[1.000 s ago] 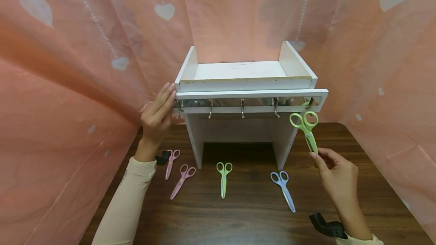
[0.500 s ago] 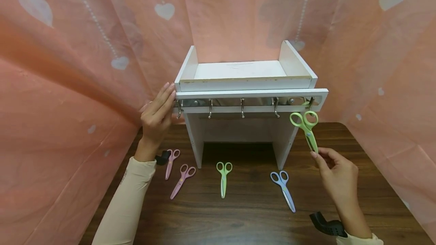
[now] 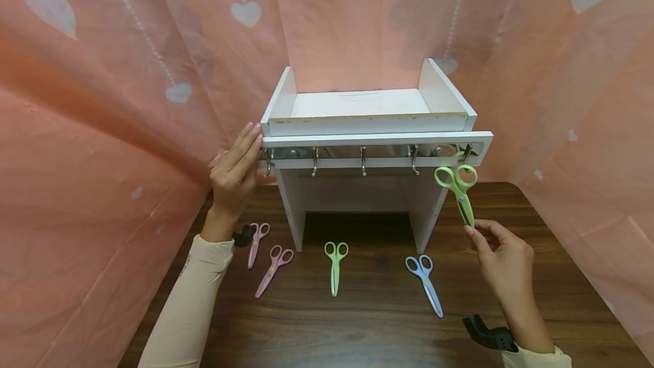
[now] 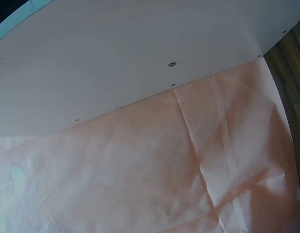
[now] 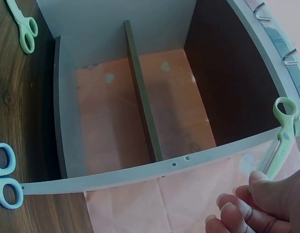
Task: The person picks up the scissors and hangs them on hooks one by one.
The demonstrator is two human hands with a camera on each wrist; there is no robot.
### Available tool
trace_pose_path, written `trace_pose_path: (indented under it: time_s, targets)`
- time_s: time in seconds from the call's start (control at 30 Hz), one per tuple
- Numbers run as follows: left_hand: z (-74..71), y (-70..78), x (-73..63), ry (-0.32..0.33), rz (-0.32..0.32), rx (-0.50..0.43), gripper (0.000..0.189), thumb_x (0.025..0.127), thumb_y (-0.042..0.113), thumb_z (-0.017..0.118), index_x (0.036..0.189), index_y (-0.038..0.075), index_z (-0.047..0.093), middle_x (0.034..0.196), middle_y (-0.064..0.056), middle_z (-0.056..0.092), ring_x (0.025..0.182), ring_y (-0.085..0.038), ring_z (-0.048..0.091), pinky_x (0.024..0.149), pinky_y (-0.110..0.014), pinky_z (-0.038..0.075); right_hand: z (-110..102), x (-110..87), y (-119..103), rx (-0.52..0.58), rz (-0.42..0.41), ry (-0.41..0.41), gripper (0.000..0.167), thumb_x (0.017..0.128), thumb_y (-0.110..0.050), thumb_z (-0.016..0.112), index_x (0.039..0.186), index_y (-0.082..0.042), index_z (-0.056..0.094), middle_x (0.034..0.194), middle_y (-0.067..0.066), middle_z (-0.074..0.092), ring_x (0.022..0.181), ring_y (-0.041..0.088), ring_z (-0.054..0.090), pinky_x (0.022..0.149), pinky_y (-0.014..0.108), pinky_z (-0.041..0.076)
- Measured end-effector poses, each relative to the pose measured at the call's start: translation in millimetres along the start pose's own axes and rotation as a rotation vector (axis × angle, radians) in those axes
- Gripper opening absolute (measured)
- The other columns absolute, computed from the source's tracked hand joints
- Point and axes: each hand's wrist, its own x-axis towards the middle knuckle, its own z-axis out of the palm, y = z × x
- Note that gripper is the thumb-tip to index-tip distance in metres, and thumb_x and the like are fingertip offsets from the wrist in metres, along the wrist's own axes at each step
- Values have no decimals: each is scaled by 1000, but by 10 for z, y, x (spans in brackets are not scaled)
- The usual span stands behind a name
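My right hand [image 3: 506, 263] pinches the blade tip of a pair of light green scissors [image 3: 464, 203] between thumb and finger. The scissors' handle loops point up, just below the rightmost hook [image 3: 466, 153] of the rail; whether a loop touches that hook I cannot tell. In the right wrist view the same scissors [image 5: 280, 150] stand tilted at the rail's end. My left hand [image 3: 234, 178], fingers straight, rests against the left end of the white shelf unit [image 3: 368, 126]. The left wrist view shows only the unit's side panel [image 4: 120, 63] and the curtain, not the hand.
On the brown table [image 3: 357, 334] lie two pink scissors, one [image 3: 258, 243] farther left and another [image 3: 273, 271] nearer, then green scissors [image 3: 335, 268] and blue scissors [image 3: 425, 285]. Several metal hooks line the rail [image 3: 337, 153]. A pink curtain [image 3: 347, 27] surrounds the table.
My right hand and the green scissors have shifted very slightly left. My left hand keeps its place on the unit, and the scissors on the table lie as before.
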Motion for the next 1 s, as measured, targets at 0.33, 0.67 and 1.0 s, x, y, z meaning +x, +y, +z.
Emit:
trace_pose_path:
  time_s: [0.33,0.67,1.0]
  targets:
    - [0,18,19,-2,6,-13,37,75,-24,75,108,-8,75,117,-23,71,112,-42,68,98,-41,53,3,-10,-7,-13,5,-2,12,91,-3,76,100,3,75,81,19,75,61,-18,56,50,8,43]
    - [-1,44,26,17,-6,-7,37,74,-24,75,108,-8,76,116,-23,71,111,-42,68,98,-41,53,15,0,5,-7,-1,-2,11,91,-3,76,100,3,75,80,19,75,60,-15,58,50,9,44]
    - [1,29,9,4,-11,-1,37,75,-23,75,109,-8,75,118,-23,71,113,-42,67,99,-42,53,26,-5,12,-4,14,-11,12,92,-5,75,101,2,75,81,18,75,60,-13,59,50,9,43]
